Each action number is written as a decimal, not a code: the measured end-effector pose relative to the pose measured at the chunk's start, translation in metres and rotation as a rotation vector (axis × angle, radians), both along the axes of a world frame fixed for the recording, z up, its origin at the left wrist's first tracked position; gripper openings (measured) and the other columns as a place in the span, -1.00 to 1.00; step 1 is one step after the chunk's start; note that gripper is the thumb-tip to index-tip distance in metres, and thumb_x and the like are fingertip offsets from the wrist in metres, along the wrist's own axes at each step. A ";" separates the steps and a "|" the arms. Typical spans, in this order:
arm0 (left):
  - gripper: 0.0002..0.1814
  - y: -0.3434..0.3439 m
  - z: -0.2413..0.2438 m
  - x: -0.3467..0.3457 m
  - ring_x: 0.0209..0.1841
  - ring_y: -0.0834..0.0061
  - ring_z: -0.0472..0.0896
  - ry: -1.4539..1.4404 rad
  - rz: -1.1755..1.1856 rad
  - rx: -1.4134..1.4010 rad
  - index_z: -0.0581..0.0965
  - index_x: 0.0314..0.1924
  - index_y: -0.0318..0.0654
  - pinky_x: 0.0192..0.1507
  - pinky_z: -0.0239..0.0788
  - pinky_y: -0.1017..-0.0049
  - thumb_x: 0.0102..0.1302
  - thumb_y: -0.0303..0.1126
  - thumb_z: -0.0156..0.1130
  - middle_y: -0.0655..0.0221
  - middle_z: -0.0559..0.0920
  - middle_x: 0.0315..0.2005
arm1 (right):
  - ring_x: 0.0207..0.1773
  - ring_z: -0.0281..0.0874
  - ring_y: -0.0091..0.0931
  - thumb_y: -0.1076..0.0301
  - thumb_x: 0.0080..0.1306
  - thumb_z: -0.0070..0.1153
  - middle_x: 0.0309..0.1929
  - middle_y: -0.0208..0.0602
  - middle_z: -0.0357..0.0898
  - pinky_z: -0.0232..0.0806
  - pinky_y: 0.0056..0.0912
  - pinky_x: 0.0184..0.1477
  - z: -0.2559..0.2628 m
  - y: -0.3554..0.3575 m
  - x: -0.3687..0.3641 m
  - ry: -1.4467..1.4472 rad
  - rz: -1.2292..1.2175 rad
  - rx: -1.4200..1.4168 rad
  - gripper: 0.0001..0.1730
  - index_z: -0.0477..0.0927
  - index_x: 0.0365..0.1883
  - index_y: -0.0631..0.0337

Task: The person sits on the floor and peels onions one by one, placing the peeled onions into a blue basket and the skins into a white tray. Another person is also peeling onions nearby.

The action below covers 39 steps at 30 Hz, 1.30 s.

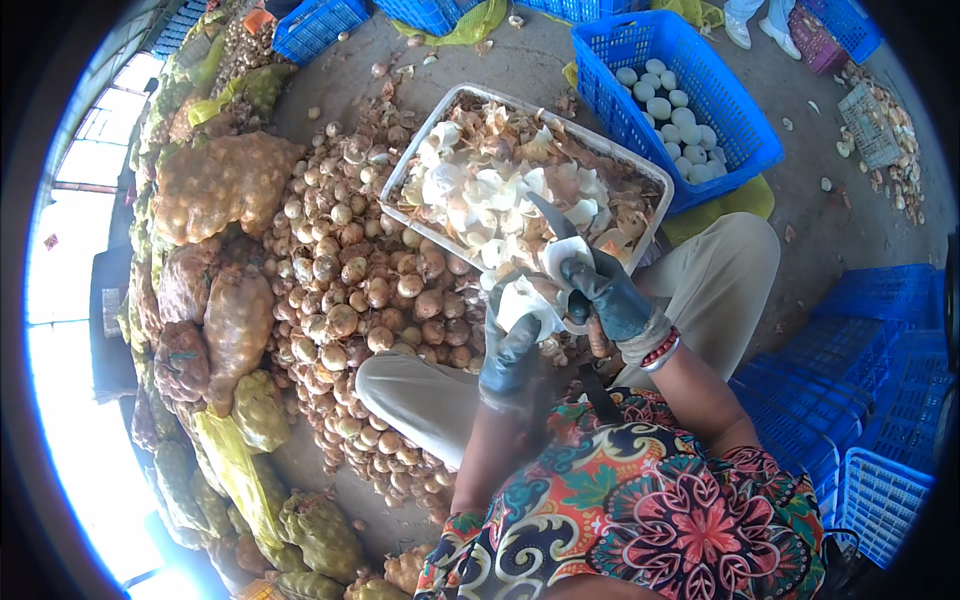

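My left hand [511, 349], in a dark rubber glove, holds an onion [525, 304] with whitish layers standing off it. Close beside it, my gloved right hand [611, 289] grips a knife [553, 217], its blade pointing up and left and its brown handle showing below the fingers. A white piece of onion peel [566, 259] lies against the blade and the right fingers. Both hands are over the near edge of a white tray [442, 240] heaped with onion skins [510, 180].
Unpeeled onions [341, 319] lie piled at left, with filled mesh sacks [225, 180] beyond. A blue crate [675, 112] of peeled onions [682, 116] stands behind the tray. Stacked blue crates [810, 375] are at right. Another person's shoes [780, 37] show at top right.
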<state>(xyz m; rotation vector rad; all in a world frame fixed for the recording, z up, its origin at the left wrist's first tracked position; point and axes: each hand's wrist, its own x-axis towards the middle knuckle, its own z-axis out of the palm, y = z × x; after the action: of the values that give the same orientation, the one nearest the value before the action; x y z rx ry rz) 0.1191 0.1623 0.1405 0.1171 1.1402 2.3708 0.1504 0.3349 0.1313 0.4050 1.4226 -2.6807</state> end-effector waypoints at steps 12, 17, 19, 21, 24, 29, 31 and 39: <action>-0.23 -0.015 -0.017 -0.011 0.17 0.36 0.61 0.141 0.171 -0.258 0.35 0.42 -0.25 0.23 0.49 0.33 0.30 -0.24 0.50 0.24 0.59 0.12 | 0.08 0.59 -0.22 0.04 0.36 0.43 0.07 -0.11 0.54 0.48 -0.20 0.13 0.018 0.004 -0.006 0.478 -0.058 0.998 -0.32 0.50 0.28 0.25; -0.18 -0.008 -0.015 -0.004 0.11 0.36 0.63 0.085 0.163 -0.186 0.37 0.40 -0.28 0.21 0.48 0.31 0.25 -0.13 0.54 0.25 0.61 0.09 | -0.07 0.63 -0.19 0.31 0.37 0.34 -0.15 -0.16 0.58 0.48 -0.16 -0.02 0.025 -0.005 -0.005 0.213 -0.046 1.087 -0.72 0.56 -0.05 0.18; -0.15 -0.010 -0.019 -0.003 0.12 0.37 0.62 0.106 0.128 -0.126 0.37 0.40 -0.30 0.22 0.47 0.31 0.24 -0.07 0.55 0.26 0.61 0.10 | -0.19 0.63 -0.11 0.31 0.41 0.29 -0.26 -0.12 0.57 0.46 -0.09 -0.16 0.022 0.004 -0.011 0.252 -0.173 1.057 -0.81 0.53 -0.18 0.17; -0.08 -0.015 -0.023 0.002 0.17 0.37 0.59 0.104 0.147 -0.133 0.35 0.43 -0.29 0.24 0.46 0.30 0.27 0.10 0.51 0.27 0.57 0.15 | -0.24 0.66 -0.17 0.48 0.39 0.22 -0.28 -0.10 0.60 0.48 -0.18 -0.22 0.013 0.014 -0.019 0.247 -0.260 1.250 -0.84 0.56 -0.10 0.24; -0.06 -0.020 -0.035 -0.001 0.24 0.34 0.57 0.119 0.165 -0.191 0.33 0.44 -0.26 0.25 0.50 0.28 0.34 0.30 0.38 0.25 0.53 0.22 | -0.20 0.67 -0.09 0.26 0.45 0.26 -0.17 -0.07 0.63 0.49 -0.03 -0.20 0.013 0.016 -0.007 0.411 -0.106 1.195 -0.79 0.56 -0.12 0.17; -0.12 -0.021 -0.031 -0.002 0.20 0.37 0.58 0.116 0.231 -0.254 0.37 0.40 -0.27 0.22 0.50 0.34 0.30 0.16 0.47 0.26 0.55 0.18 | -0.21 0.73 -0.19 0.34 0.39 0.24 -0.14 -0.21 0.67 0.55 -0.10 -0.22 0.011 0.001 0.028 0.440 0.134 1.463 -0.71 0.61 0.07 0.09; -0.14 -0.021 -0.025 -0.001 0.18 0.38 0.58 0.137 0.261 -0.341 0.38 0.38 -0.27 0.23 0.49 0.34 0.27 0.08 0.52 0.26 0.56 0.17 | -0.19 0.74 -0.20 0.36 0.36 0.25 -0.11 -0.25 0.68 0.56 -0.11 -0.21 0.009 -0.001 0.031 0.353 0.186 1.569 -0.65 0.61 0.12 0.06; -0.19 -0.027 -0.011 -0.014 0.14 0.39 0.58 0.341 0.158 -0.654 0.39 0.33 -0.33 0.23 0.50 0.34 0.15 -0.22 0.57 0.23 0.55 0.14 | -0.28 0.68 -0.18 0.38 0.40 0.18 -0.29 -0.16 0.64 0.48 -0.10 -0.26 0.009 0.000 0.032 0.217 0.081 1.412 -0.74 0.62 0.04 0.17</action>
<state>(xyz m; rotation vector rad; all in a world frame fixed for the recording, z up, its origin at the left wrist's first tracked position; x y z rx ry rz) 0.1054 0.1348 0.1291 0.2132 2.0949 2.0233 0.1824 0.3346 0.1406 0.0706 3.0426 -1.2213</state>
